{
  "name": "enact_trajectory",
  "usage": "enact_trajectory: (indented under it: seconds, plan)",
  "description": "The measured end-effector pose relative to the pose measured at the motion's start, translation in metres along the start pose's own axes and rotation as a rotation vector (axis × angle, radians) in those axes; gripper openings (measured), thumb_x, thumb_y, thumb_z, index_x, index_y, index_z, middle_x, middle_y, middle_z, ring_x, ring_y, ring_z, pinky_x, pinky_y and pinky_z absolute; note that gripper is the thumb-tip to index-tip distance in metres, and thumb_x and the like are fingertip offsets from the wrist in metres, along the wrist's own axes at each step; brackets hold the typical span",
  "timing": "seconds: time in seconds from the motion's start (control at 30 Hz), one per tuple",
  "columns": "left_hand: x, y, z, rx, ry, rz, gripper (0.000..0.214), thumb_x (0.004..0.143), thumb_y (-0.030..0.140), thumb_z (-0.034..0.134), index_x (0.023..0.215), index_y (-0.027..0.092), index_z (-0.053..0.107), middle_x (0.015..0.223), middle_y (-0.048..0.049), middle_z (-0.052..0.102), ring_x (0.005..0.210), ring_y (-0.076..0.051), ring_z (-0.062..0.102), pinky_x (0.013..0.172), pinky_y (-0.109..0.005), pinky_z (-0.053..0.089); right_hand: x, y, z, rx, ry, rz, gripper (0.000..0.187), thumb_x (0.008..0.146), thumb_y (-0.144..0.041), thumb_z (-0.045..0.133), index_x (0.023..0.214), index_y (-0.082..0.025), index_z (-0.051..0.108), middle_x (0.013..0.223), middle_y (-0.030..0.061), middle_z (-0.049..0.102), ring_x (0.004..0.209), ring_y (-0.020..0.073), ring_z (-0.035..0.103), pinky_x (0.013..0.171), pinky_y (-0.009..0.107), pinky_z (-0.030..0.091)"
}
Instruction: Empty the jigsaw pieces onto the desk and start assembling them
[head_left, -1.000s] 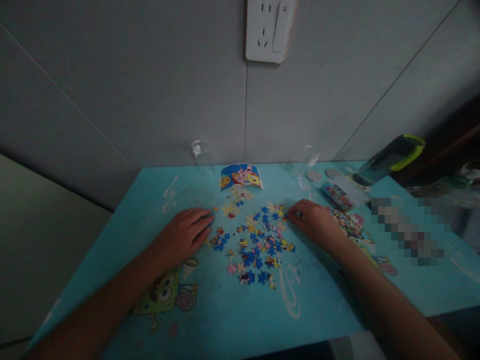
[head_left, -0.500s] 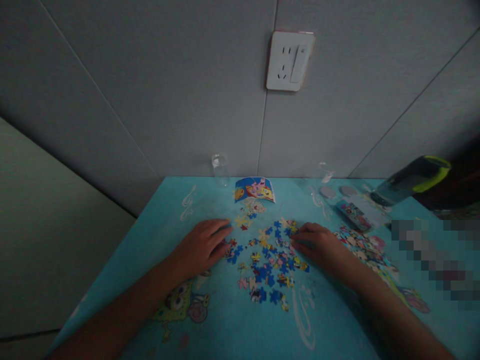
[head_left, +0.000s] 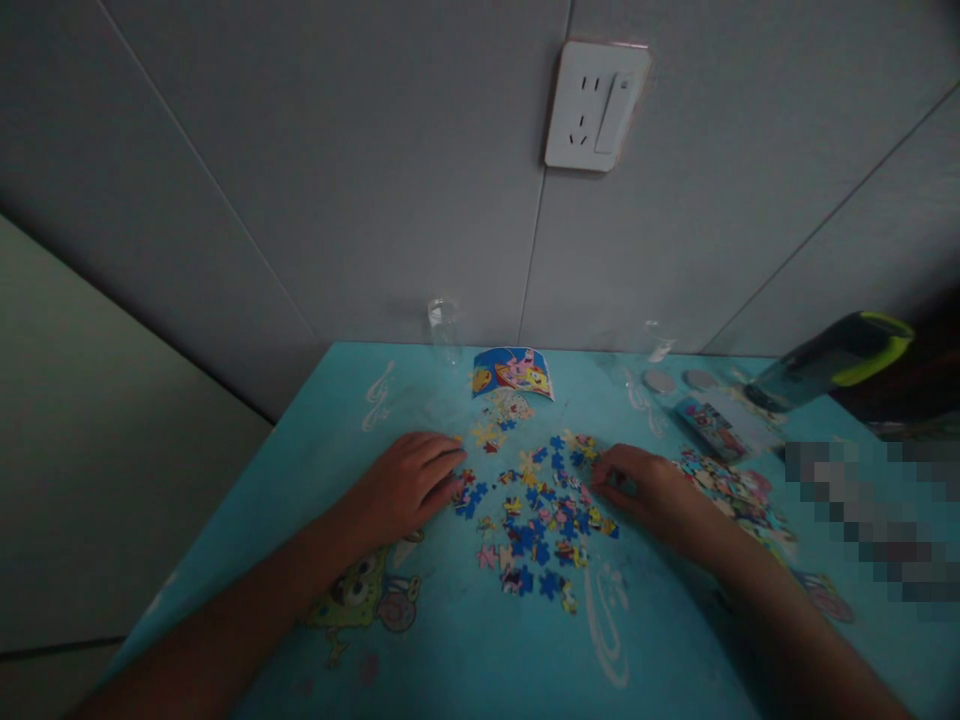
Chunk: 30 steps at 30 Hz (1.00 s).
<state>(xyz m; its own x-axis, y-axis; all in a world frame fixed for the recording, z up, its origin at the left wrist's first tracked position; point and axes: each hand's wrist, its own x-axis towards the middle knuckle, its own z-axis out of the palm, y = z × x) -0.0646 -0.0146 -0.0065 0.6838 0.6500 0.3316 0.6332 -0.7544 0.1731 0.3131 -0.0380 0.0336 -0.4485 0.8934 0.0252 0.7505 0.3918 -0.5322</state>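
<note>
Many loose jigsaw puzzle pieces (head_left: 536, 540), blue, yellow and pink, lie scattered between my two hands. My left hand (head_left: 409, 485) rests palm down at their left side with fingers a little apart, its tips beside a small cluster of blue and red pieces (head_left: 469, 495). On the right, my right hand (head_left: 637, 485) hovers at the edge of the pieces, thumb and index finger brought together in a pinch. Whatever may be between those fingertips is too small to make out. Behind the pieces stands a curved picture card (head_left: 514, 373) with cartoon figures.
A second heap of puzzle pieces (head_left: 742, 490) lies beyond my right forearm, near a picture box (head_left: 711, 428). Clear containers (head_left: 445, 330), two round lids (head_left: 660, 381) and a tilted dark bottle (head_left: 825, 360) stand toward the wall. A socket (head_left: 596, 105) is on the wall.
My right hand has drawn slightly right and up from the pieces, its fingers more curled into a pinch. My left hand stays in place. The view has shifted a little.
</note>
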Motion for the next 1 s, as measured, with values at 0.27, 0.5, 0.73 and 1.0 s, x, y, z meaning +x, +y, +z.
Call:
enact_trajectory:
  seconds: [0.27,0.5,0.73,1.0]
  plan:
    - [-0.001,-0.002,0.004,-0.014,0.067,0.020,0.029,0.099,0.025,0.054,0.126,0.020,0.065,0.123,-0.0105,0.066,0.114,-0.026,0.061,0.101,-0.049,0.050,-0.003,0.005,-0.016,-0.039,0.050,0.016,0.026,0.101,-0.038,0.052,0.106,-0.023,0.073,0.102,0.0082,0.074,0.087,0.0220,0.069,0.080,0.036,0.055]
    - [-0.001,0.000,0.002,-0.034,0.078,-0.011,0.032,0.098,0.022,0.054,0.130,0.020,0.061,0.119,-0.0100,0.067,0.108,-0.025,0.062,0.098,-0.049,0.051,0.000,0.009,-0.014,-0.075,0.096,-0.033,0.023,0.101,-0.034,0.053,0.108,-0.025,0.073,0.104,0.0068,0.073,0.091,0.0213,0.070,0.083,0.036,0.056]
    - [0.000,0.002,0.000,-0.006,0.044,-0.014,0.028,0.100,0.024,0.052,0.125,0.019,0.063,0.118,-0.0104,0.066,0.108,-0.025,0.061,0.098,-0.047,0.050,0.001,0.008,-0.002,-0.025,-0.049,-0.174,0.020,0.100,-0.033,0.057,0.108,-0.027,0.073,0.108,0.0059,0.069,0.100,0.0197,0.067,0.091,0.035,0.055]
    - [0.000,0.000,0.001,-0.002,0.054,0.002,0.027,0.100,0.025,0.052,0.122,0.019,0.065,0.119,-0.0101,0.066,0.110,-0.024,0.061,0.099,-0.049,0.050,0.004,0.015,0.002,-0.058,-0.022,-0.162,0.016,0.098,-0.031,0.058,0.099,-0.025,0.073,0.102,0.0061,0.068,0.093,0.0199,0.066,0.087,0.037,0.055]
